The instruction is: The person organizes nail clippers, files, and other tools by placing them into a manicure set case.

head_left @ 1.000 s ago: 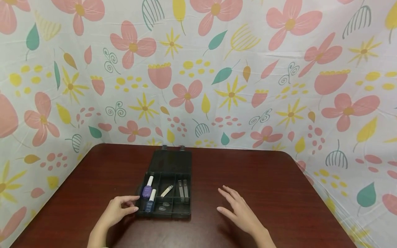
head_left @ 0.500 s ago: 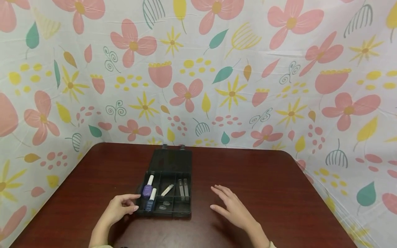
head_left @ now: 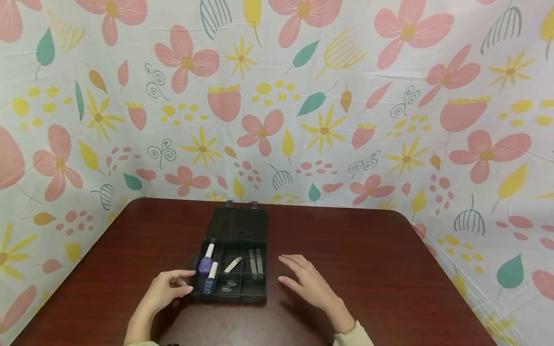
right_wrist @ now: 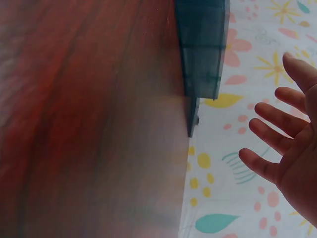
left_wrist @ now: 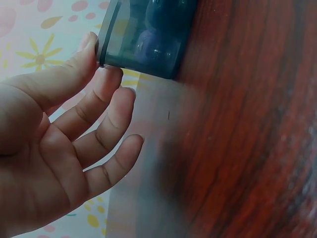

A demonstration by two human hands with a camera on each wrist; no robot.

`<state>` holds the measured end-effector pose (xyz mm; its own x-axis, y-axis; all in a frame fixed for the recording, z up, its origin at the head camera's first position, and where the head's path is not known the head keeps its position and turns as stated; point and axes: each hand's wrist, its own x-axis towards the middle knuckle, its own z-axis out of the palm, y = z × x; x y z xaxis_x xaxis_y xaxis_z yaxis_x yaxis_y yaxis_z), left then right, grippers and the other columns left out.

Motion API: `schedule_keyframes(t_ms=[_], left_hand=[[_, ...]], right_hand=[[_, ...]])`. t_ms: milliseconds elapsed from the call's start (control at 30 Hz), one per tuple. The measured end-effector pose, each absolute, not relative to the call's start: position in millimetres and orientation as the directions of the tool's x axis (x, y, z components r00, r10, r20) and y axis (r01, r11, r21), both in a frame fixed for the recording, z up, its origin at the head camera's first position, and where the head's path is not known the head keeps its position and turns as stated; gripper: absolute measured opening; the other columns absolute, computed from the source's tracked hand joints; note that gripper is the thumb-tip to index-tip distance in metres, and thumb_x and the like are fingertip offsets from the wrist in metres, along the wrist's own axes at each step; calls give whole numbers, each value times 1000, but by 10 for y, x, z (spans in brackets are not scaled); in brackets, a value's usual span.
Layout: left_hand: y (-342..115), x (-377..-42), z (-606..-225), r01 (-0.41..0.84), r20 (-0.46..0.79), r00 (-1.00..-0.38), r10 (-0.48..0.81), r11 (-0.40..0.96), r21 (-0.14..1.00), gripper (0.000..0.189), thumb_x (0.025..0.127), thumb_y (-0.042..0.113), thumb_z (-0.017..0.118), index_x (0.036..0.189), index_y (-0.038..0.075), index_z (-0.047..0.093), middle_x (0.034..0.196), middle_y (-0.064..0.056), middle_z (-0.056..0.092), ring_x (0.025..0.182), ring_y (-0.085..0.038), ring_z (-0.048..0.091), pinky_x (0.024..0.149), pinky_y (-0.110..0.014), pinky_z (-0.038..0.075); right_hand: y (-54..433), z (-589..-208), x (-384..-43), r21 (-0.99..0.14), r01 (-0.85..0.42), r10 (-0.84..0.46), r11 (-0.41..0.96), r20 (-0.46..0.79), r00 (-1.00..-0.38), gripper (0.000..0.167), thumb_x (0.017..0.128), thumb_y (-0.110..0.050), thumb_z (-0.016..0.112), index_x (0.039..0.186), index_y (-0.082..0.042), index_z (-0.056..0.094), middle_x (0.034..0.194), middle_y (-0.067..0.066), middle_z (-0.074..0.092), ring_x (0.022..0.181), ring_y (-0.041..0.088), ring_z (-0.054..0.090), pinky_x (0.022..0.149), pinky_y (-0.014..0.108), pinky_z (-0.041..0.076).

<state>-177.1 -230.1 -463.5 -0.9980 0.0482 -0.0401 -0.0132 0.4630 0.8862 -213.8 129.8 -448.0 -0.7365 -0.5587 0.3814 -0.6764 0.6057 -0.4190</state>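
Opened dark-grey translucent plastic box on red-brown wood-patterned desk, white-capped purple bottle and white-capped blue bottle inside. Left grip: thumb and forefinger touch box's left edge; whether they pinch, cannot tell. Right grip: fingers spread, empty, has come nearer box; contents probably easier to reach.

The open box

It is dark, see-through and divided into compartments. It lies flat on the table, with its lid folded back, away from you. Your left hand touches its left side.
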Motion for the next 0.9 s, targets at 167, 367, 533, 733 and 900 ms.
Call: schedule_keyframes(t_ms=[167, 367, 533, 733, 900], left_hand=[[-2279, -1771, -4605, -60, -60, -998, -14, 493, 868, 37, 72, 2, 71, 108, -1, 63, 67, -3, 57, 54, -19, 50, 46, -32, 44], [-2239, -1769, -4595, -99, -82, -995, -57, 514, 852, 35, 71, 0, 71, 106, 1, 65, 66, -3, 57, 51, -20, 50, 46, -33, 44], [-2234, -1758, -4595, -114, -92, -993, -69, 516, 849, 35, 72, -1, 70, 106, 1, 65, 66, -3, 56, 51, -20, 49, 47, -33, 43], [-2234, -1757, -4588, -112, -88, -994, -70, 522, 846, 35, 72, 0, 71, 106, 1, 65, 65, -3, 56, 53, -20, 49, 47, -32, 43], [-2219, -1769, -4591, -111, -90, -994, -66, 523, 845, 35, 72, 0, 71, 106, 1, 65, 66, -2, 57, 55, -19, 49, 48, -32, 43]], right_hand=[[1165, -4476, -2235, -401, -701, -594, 590, 371, -713, 44, 90, -36, 52, 126, -10, 51, 124, 5, 49, 115, 16, 42, 90, 47, 35], [1025, -4496, -2342, -354, -737, -631, 576, 381, -676, 40, 90, -29, 54, 124, -8, 53, 121, 8, 51, 112, 18, 43, 89, 44, 36], [920, -4515, -2428, -307, -767, -650, 564, 407, -641, 37, 88, -23, 58, 121, -5, 55, 118, 7, 53, 108, 19, 45, 86, 42, 37], [791, -4529, -2552, -267, -767, -665, 584, 384, -640, 35, 88, -23, 58, 117, -4, 58, 114, 5, 56, 103, 18, 47, 83, 37, 38], [703, -4536, -2641, -210, -760, -678, 615, 349, -646, 32, 87, -22, 59, 113, -5, 61, 111, 4, 59, 100, 17, 49, 78, 33, 38]])
